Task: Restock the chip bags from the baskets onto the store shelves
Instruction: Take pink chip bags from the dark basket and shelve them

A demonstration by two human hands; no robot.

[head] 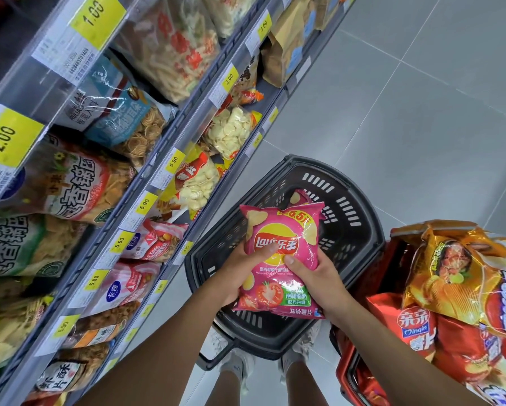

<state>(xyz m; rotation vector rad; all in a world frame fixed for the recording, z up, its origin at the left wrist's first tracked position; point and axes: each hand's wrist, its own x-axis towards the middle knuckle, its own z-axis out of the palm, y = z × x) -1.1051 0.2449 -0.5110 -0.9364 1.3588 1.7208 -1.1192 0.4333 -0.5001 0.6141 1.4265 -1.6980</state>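
A pink Lay's chip bag (284, 230) with a tomato picture is held above the black basket (360, 230) on the floor. My left hand (240, 271) grips its left edge, thumb across the front. My right hand (313, 276) grips its right side, thumb on the front. A second pink bag (303, 197) peeks out behind the first one; who holds it I cannot tell. The store shelves (169, 136) run along the left, packed with snack bags behind yellow price tags.
A red basket (351, 373) at the lower right is heaped with orange and red chip bags (457, 276). Grey tiled floor (421, 112) stretches to the right. My feet in white shoes stand just below the black basket.
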